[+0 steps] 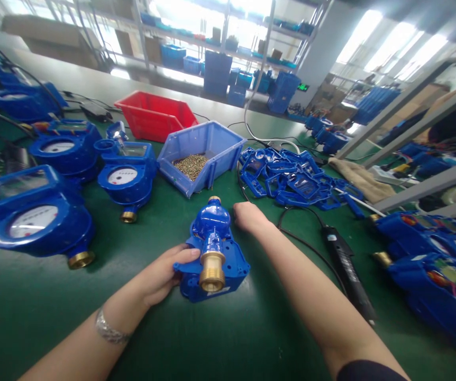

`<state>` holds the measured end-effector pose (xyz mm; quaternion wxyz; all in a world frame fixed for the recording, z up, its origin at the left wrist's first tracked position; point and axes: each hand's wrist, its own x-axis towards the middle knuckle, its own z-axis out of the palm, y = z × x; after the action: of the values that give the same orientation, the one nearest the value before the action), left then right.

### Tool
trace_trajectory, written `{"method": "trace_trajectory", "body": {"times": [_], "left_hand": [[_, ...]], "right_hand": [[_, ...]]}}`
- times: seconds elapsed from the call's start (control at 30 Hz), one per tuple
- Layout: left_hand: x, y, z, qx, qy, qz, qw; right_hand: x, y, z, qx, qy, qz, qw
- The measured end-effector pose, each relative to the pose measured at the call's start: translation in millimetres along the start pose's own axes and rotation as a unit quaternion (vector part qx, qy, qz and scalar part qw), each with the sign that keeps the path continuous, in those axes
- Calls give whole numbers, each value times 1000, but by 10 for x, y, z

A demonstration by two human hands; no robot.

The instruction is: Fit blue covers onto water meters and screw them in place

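Note:
A blue water meter (214,222) with brass threaded ends stands in front of me on the green table, apparently turned over, its underside facing up. My left hand (166,272) grips its left edge, thumb on top and fingers partly hidden beneath. Beyond the meter's right side, my right hand (249,216) is closed near the tabletop, fingers curled and turned away; whatever they may hold is hidden. Just past both hands sits a light blue bin (222,164) holding many small brass-coloured screws (191,166).
Several finished-looking water meters (122,177) stand at left. A red bin (154,119) is behind the screw bin. Blue plastic frames (287,174) lie piled at right, near a black corded electric screwdriver (347,270). More meters with exposed wiring (434,264) line the right edge.

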<state>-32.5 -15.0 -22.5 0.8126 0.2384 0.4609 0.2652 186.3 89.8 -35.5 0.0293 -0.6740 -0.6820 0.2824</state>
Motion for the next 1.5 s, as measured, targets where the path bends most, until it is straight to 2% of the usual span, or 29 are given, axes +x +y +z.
{"method": "trace_trajectory", "body": {"times": [0.1,0.17,0.23,0.3,0.43,0.53,0.63,0.73,0.83,1.0,1.23,1.5], "left_hand": [[-2,-1,-2,-1,3,-4,1000],[-4,0,1,2,5,-5,1000],[-7,5,5,3,3,-4,1000],[-9,12,7,-2,-5,-3,1000],[-9,22,0,-13,-30,2,999],[-10,21,-4,-9,-43,4,999],[-14,18,3,2,-34,-2,999],[-18,20,8,2,-21,-4,1000],[-19,27,8,-10,-25,-10,1000],[-13,44,19,-25,-28,-14,999],[-27,41,15,-31,-21,-12,999],[-26,39,2,-29,-21,-13,999]], "right_hand": [[-35,98,16,160,20,22,987],[-119,170,22,292,23,25,956],[-239,227,32,426,27,16,904],[-372,256,54,541,35,2,840],[-585,238,148,688,43,-7,724],[-661,203,227,743,37,-2,668],[-688,188,270,768,22,9,639],[-709,193,276,772,-3,17,635],[-743,185,266,761,-26,13,648],[-805,88,254,723,-50,-5,689],[-821,3,238,667,-43,-13,743],[-836,-83,247,624,-45,6,780]]}}
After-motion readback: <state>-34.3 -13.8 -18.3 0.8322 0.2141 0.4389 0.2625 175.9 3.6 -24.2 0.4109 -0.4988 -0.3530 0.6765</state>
